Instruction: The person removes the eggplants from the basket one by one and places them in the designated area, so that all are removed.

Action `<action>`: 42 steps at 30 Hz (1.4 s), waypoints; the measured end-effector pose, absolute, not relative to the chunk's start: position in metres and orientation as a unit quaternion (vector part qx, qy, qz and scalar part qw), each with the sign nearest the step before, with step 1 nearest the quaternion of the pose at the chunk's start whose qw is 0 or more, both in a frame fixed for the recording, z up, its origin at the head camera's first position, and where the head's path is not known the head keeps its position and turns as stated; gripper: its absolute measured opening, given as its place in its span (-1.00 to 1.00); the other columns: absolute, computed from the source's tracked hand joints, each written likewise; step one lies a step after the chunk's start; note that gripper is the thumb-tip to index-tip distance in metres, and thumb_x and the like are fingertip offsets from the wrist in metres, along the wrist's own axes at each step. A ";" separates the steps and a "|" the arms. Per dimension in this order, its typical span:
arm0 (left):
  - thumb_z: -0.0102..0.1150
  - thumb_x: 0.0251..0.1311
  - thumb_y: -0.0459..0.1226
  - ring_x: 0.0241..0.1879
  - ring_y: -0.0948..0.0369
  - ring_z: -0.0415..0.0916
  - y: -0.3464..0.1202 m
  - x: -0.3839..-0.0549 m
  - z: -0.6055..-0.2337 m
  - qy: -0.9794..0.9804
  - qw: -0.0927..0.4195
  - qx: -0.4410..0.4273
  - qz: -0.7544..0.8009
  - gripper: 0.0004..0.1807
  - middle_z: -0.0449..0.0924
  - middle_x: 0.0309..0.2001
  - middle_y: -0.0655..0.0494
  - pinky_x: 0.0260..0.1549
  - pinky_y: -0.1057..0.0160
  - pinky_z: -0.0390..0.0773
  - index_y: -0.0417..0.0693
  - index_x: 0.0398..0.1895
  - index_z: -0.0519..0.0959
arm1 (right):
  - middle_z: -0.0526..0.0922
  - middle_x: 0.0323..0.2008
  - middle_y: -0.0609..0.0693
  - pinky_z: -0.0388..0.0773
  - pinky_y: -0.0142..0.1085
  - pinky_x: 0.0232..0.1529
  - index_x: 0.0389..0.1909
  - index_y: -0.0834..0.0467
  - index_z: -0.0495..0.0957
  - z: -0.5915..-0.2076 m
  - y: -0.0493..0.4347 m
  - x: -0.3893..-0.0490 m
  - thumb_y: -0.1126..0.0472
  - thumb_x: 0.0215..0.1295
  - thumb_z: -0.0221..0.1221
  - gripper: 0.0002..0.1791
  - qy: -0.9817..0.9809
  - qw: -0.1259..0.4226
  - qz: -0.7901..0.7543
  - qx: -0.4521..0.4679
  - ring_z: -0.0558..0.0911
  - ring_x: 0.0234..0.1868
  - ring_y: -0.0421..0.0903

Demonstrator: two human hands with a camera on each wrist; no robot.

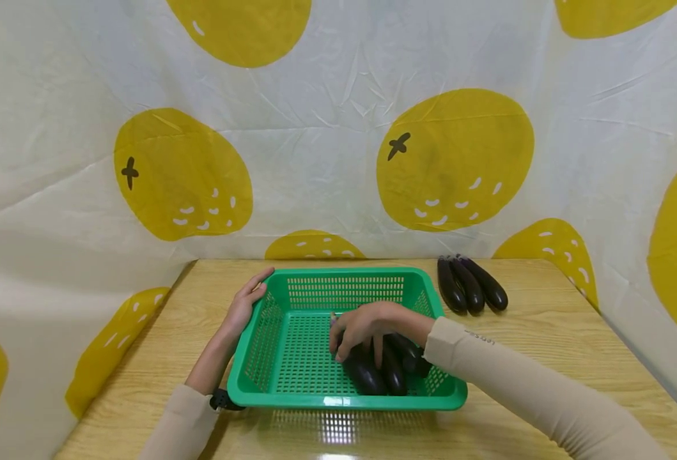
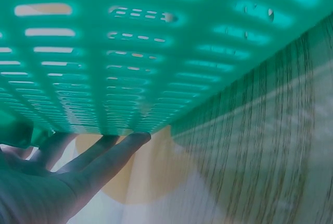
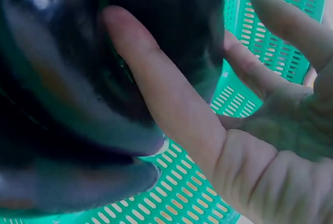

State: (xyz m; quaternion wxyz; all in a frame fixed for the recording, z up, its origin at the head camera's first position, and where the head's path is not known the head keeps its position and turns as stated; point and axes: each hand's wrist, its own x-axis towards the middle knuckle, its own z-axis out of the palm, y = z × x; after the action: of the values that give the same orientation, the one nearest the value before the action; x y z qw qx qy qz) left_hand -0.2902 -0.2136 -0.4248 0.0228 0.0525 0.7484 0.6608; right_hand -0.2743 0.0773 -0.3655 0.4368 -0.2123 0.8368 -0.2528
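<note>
A green plastic basket (image 1: 346, 401) with slotted walls stands on the table, several dark purple eggplants (image 1: 364, 374) lying in its right half. My right hand (image 1: 367, 326) reaches down over the eggplants, its fingers touching them. In the right wrist view, one finger lies between two eggplants (image 3: 166, 21), while the thumb stands away from them. My left hand (image 1: 249, 303) rests at the basket's far left corner, against the rim. The left wrist view shows straight left fingers (image 2: 112, 164) along the outside of the basket wall (image 2: 91, 88).
Behind the basket's right corner, three more eggplants (image 1: 469, 287) lie side by side on the wooden table (image 1: 545, 345). A pale cloth (image 1: 315, 172) printed with yellow fruit hangs behind and beside the table. A dark band (image 1: 221, 400) circles the left wrist.
</note>
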 end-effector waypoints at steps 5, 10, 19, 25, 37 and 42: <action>-0.29 0.69 -0.15 -0.04 0.39 0.56 -0.212 -0.291 -0.424 0.755 0.022 0.051 0.653 -0.46 0.29 0.52 -0.22 -0.05 0.44 0.49 0.04 0.64 0.18 | 0.53 0.05 -0.02 0.74 0.03 -0.28 -0.02 0.03 0.67 -0.368 0.078 -0.274 0.14 0.38 0.34 -0.80 0.839 0.428 -0.254 -0.222 0.61 -0.05 0.05; -0.29 0.69 -0.15 -0.01 0.38 0.55 -0.213 -0.291 -0.425 0.756 0.024 0.052 0.652 -0.46 0.28 0.53 -0.19 -0.03 0.44 0.49 0.06 0.64 0.18 | 0.38 0.41 0.01 0.72 0.00 -0.28 -0.10 0.01 0.68 -0.367 0.080 -0.275 0.12 0.38 0.34 -0.86 0.844 0.403 -0.264 -0.235 0.56 0.03 0.04; -0.29 0.69 -0.14 0.04 0.41 0.48 -0.213 -0.290 -0.426 0.759 0.017 0.051 0.649 -0.46 0.26 0.55 -0.17 0.02 0.46 0.43 0.04 0.64 0.18 | 0.19 0.57 0.02 0.72 0.00 -0.23 0.01 -0.02 0.66 -0.354 0.083 -0.276 0.13 0.33 0.39 -0.73 0.834 0.386 -0.304 -0.252 0.57 0.15 0.11; -0.28 0.69 -0.13 0.01 0.38 0.51 -0.214 -0.291 -0.426 0.753 0.018 0.049 0.656 -0.46 0.28 0.53 -0.19 -0.02 0.45 0.46 0.05 0.64 0.19 | 0.44 0.17 0.05 0.73 -0.08 -0.26 0.07 -0.03 0.63 -0.342 0.089 -0.273 0.16 0.27 0.43 -0.64 0.819 0.381 -0.333 -0.269 0.62 -0.04 0.01; -0.29 0.69 -0.15 0.08 0.42 0.46 -0.213 -0.292 -0.427 0.763 0.012 0.057 0.644 -0.46 0.23 0.57 -0.15 0.03 0.49 0.42 -0.01 0.63 0.19 | 0.44 0.26 0.13 0.73 -0.06 -0.12 0.17 -0.06 0.61 -0.323 0.111 -0.275 0.16 0.29 0.42 -0.57 0.788 0.373 -0.410 -0.267 0.63 0.01 0.02; -0.27 0.68 -0.14 0.15 0.39 0.42 -0.213 -0.293 -0.428 0.763 0.016 0.047 0.645 -0.46 0.23 0.58 -0.06 0.06 0.50 0.40 0.05 0.63 0.21 | 0.43 0.32 0.11 0.70 -0.08 -0.11 0.22 -0.11 0.60 -0.317 0.123 -0.275 0.14 0.31 0.40 -0.54 0.787 0.351 -0.428 -0.272 0.60 0.07 0.03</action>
State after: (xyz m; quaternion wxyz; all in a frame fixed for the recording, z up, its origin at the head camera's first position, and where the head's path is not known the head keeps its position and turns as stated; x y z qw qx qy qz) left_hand -0.2927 -0.2134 -0.4276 0.0163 0.0467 0.7627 0.6448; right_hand -0.2746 0.1226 -0.3167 0.3508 -0.2722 0.7870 -0.4283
